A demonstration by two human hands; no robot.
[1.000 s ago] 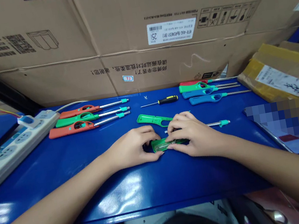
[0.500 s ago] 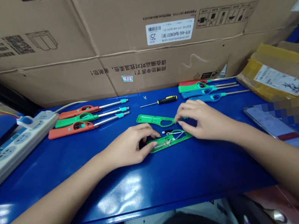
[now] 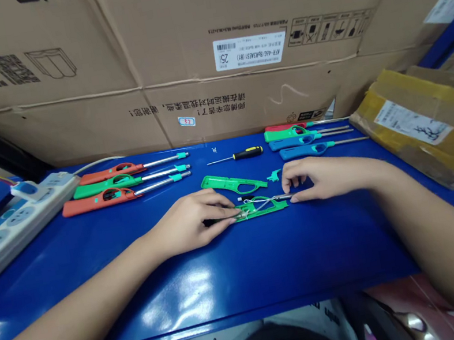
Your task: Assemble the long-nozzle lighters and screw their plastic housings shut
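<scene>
One careless tug of the metal tube [image 3: 283,197] my right hand [image 3: 320,177] pinches could unseat the white wire [image 3: 250,201], my left hand [image 3: 196,219] pinching the green half-shell [image 3: 267,210] on the blue table [image 3: 212,284].

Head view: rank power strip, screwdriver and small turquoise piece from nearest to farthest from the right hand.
1. Small turquoise piece: just left of the right hand.
2. Screwdriver: farther back and left.
3. Power strip: at the far left.

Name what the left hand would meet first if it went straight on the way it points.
The left hand would first meet the nearer green shell half, right at its fingers; whether they'd press against or slide over it is unclear.
</scene>
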